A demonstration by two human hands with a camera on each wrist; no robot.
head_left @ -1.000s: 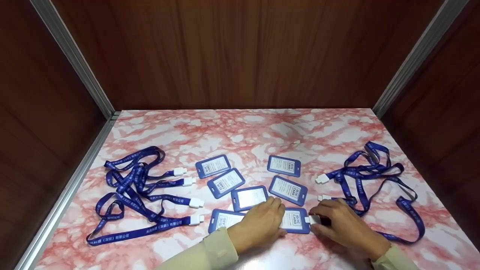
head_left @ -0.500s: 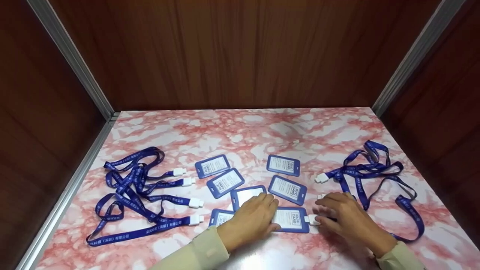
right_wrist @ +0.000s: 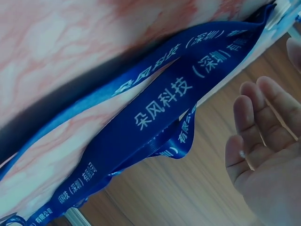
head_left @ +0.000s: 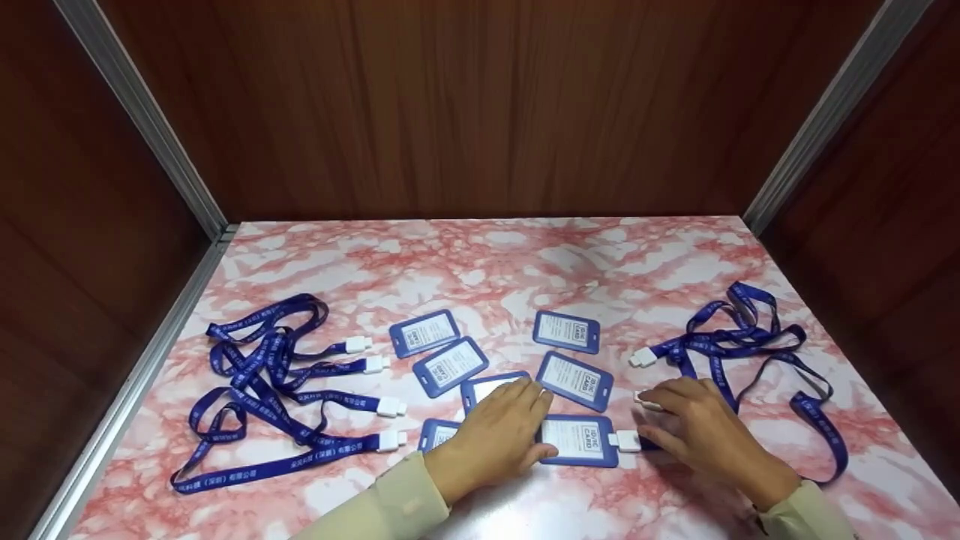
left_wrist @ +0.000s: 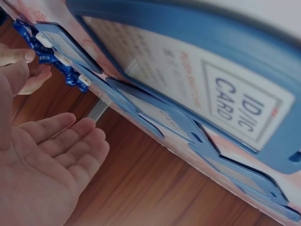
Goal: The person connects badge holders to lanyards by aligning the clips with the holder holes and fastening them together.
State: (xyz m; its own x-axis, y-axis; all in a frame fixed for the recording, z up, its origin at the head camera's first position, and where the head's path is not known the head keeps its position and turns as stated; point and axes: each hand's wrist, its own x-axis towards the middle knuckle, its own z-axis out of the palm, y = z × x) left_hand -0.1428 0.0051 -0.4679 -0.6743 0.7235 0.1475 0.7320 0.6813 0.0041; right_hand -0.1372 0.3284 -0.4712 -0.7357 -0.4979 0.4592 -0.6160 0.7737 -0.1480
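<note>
In the head view, a blue ID card holder [head_left: 577, 440] lies at the front middle, a white lanyard clip [head_left: 627, 441] joined to its right end. Left of it, my left hand [head_left: 491, 427] hovers with relaxed fingers, partly hiding two other holders; the left wrist view shows its bare palm [left_wrist: 51, 160]. My right hand [head_left: 697, 427] is over the blue lanyard strap, loosely bent fingers holding nothing. Its fingertips are by a second white clip [head_left: 648, 400]; whether they touch it I cannot tell. In the right wrist view the printed strap [right_wrist: 164, 99] runs beside the open fingers [right_wrist: 273, 113].
More card holders lie behind, such as one [head_left: 568, 331] at the back and another [head_left: 451, 366] left of centre. Tangled blue lanyards [head_left: 270, 382] with white clips lie at left, others [head_left: 750, 322] at right. Brown wood-look panels [head_left: 480, 112] enclose the marbled table [head_left: 480, 255].
My right hand has let go of the front clip and shifted right, its fingers opening. My left hand has lifted off the joined holder and moved left. The holder and clip stay joined.
</note>
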